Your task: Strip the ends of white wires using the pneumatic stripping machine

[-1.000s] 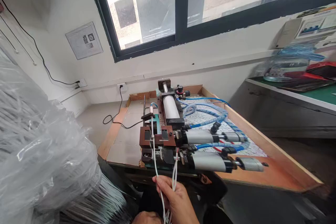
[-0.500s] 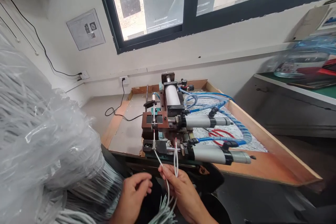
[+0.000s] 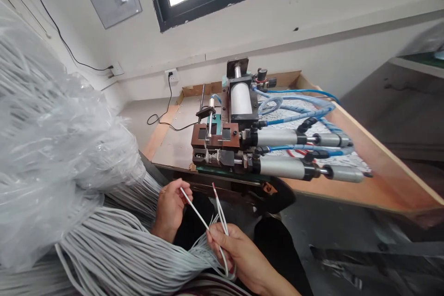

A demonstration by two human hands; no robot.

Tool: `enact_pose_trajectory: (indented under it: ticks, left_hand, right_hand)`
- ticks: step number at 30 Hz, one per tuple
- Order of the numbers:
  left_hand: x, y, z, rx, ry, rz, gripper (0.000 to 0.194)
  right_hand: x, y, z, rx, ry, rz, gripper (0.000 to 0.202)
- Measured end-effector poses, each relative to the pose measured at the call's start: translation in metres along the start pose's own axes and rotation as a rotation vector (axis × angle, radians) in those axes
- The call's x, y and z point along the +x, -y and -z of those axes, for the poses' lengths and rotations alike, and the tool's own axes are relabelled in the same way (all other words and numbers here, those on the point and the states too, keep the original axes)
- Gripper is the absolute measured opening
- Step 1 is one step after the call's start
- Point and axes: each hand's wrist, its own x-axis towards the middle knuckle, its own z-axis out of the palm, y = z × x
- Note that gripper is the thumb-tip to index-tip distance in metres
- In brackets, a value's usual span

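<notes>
My right hand is pinching a white cable, long axis slanting up-left, tip ending at my left hand. Left fingers are curling there; can't tell if they're gripping. Right's also holding a red-tipped pair, pointing towards the pneumatic machine ahead, not touching. Cables are looking smooth, round. Grey bundle is fanning out at left, crinkly clear plastic wrapping part.

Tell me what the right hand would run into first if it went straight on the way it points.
Most likely the left hand: the right hand points toward it, up and leftward in the picture. Depth is unclear in this one view, so it could pass beneath.
</notes>
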Motion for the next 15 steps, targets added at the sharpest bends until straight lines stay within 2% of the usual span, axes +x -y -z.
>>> enact_pose_trajectory:
  ticks: [3, 6, 10, 15]
  left_hand:
    - [-0.003, -0.001, 0.004, -0.004, -0.021, -0.004, 0.026]
    - [-0.016, -0.001, 0.000, 0.067, 0.101, 0.102, 0.040]
    - [-0.030, 0.004, -0.010, 0.209, 0.235, 0.172, 0.025]
    - [-0.035, 0.006, -0.014, 0.341, 0.235, 0.060, 0.009]
  right_hand:
    - [-0.005, -0.004, -0.001, 0.005, 0.029, -0.017, 0.034]
    - [-0.006, -0.005, -0.002, -0.007, -0.001, -0.004, 0.034]
    - [-0.004, -0.005, -0.006, -0.118, -0.043, 0.027, 0.034]
    - [-0.002, -0.010, -0.011, -0.224, -0.043, 0.050, 0.031]
